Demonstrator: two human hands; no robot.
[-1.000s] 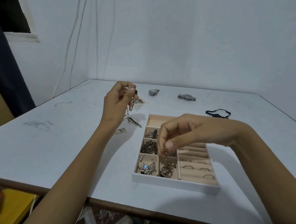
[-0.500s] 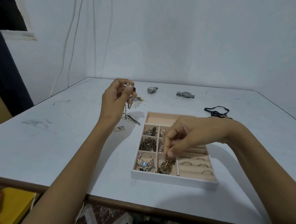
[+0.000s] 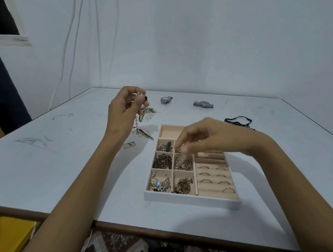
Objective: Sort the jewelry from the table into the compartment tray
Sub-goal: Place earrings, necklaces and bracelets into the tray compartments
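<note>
The white compartment tray [image 3: 191, 200] with beige lining sits on the table in front of me. Its left compartments hold tangled chains and brooches, and a gold chain [image 3: 183, 185] lies in the front middle one. Rings [image 3: 213, 175] stand in the slotted right side. My right hand [image 3: 205, 139] hovers over the tray's middle with fingers pointing down, slightly apart and holding nothing I can see. My left hand [image 3: 124, 112] is raised left of the tray, pinching a silver chain whose leaf pendant [image 3: 145, 134] dangles down near the tabletop.
Two silver watches [image 3: 166, 99] [image 3: 203, 104] lie at the far side of the table. A black cord bracelet [image 3: 238, 121] is behind the tray on the right. Small silver pieces [image 3: 149, 113] and a small tag [image 3: 130, 144] lie beside my left hand.
My right hand lowered the gold chain into the front middle compartment, let it go, and has lifted back over the tray's middle. My left hand stays raised with the silver chain.
</note>
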